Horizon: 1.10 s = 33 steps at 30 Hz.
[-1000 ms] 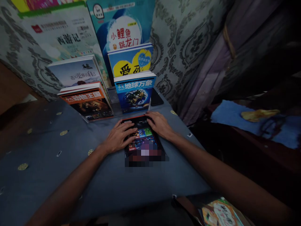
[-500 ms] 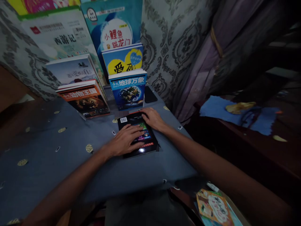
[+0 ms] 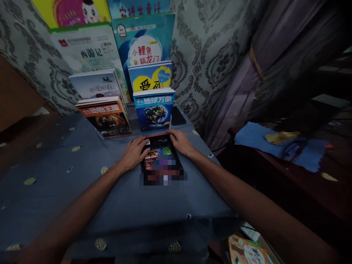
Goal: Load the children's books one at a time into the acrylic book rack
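Note:
A black book [image 3: 162, 140] with colourful pictures on its cover lies flat on the cloth-covered table; its lower part is blurred into blocks. My left hand [image 3: 134, 153] rests on its upper left side, fingers stretched towards the top corner and thumb on the cover. At the upper right corner, my right hand [image 3: 180, 142] has its fingers bent over the book's edge. Just beyond the book stand a blue book with a globe [image 3: 154, 112] and, to its left, an orange-topped book with a lion [image 3: 107, 119].
Behind them, more books lean in rows, among them a yellow-and-blue one [image 3: 151, 79] and a teal one [image 3: 144, 42]. A dark phone [image 3: 178, 116] lies beside the globe book. Blue cloth [image 3: 253, 137] lies on a dark surface at right. Another book [image 3: 247, 251] sits low at right.
My left hand has slid from the middle of the black book to its upper left side, uncovering the pictures. My right hand stays at the upper right corner. The view has shifted slightly.

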### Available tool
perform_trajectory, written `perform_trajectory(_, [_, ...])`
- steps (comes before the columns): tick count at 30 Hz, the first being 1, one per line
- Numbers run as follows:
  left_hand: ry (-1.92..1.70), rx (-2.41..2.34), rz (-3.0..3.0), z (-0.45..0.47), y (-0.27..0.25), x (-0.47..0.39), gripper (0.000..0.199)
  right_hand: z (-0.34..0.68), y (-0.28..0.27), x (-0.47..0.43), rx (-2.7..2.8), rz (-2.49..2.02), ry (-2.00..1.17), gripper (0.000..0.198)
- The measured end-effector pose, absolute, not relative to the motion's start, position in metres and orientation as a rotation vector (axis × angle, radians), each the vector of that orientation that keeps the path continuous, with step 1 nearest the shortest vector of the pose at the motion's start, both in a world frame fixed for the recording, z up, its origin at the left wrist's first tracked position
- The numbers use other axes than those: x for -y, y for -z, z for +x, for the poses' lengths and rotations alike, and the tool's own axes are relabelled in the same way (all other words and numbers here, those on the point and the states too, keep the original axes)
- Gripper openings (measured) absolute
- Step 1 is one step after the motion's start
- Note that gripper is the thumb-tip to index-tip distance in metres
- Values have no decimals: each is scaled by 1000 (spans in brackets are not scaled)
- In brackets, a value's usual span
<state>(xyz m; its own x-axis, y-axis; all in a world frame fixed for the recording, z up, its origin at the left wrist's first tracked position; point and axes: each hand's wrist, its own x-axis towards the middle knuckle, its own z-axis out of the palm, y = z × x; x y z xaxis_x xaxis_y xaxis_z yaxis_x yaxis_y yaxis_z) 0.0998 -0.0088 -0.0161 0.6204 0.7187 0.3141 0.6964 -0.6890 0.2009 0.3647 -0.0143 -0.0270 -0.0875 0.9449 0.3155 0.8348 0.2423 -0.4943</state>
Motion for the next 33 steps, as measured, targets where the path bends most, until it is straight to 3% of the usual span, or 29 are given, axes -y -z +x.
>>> perform_trajectory(21, [-497, -1431, 2722, 104, 13, 16, 48, 340, 12, 31, 2175, -1766, 14, 37])
perform_trajectory(28, [-670, -1314, 2516, 94, 7, 9, 57, 338, 20, 32, 2180, -1688, 82, 41])
perform_trajectory(33, [-772, -1228, 2287, 90, 2, 7, 46, 333, 16, 38, 2216, -1646, 37, 48])
